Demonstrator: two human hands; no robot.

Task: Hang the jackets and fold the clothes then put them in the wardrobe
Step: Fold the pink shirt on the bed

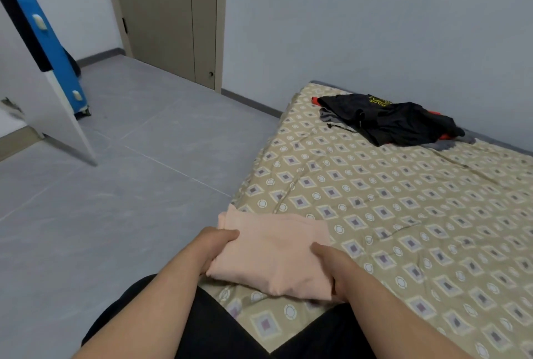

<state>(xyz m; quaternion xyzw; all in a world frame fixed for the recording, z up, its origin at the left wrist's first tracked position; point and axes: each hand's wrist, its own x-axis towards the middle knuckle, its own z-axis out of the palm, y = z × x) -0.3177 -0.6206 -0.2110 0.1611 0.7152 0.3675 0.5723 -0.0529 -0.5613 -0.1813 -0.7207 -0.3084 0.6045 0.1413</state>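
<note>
Gripping pink garment, fold edge nearest

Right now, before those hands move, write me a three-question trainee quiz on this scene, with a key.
1. True or false: the left hand and the right hand both grip the folded pink garment.
2. Where does the dark clothes pile lie? A) on a chair B) on the bed, near the wall C) in a basket.
3. Fill in: the white door at the left stands ____.
Key: 1 true; 2 B; 3 open.
</note>
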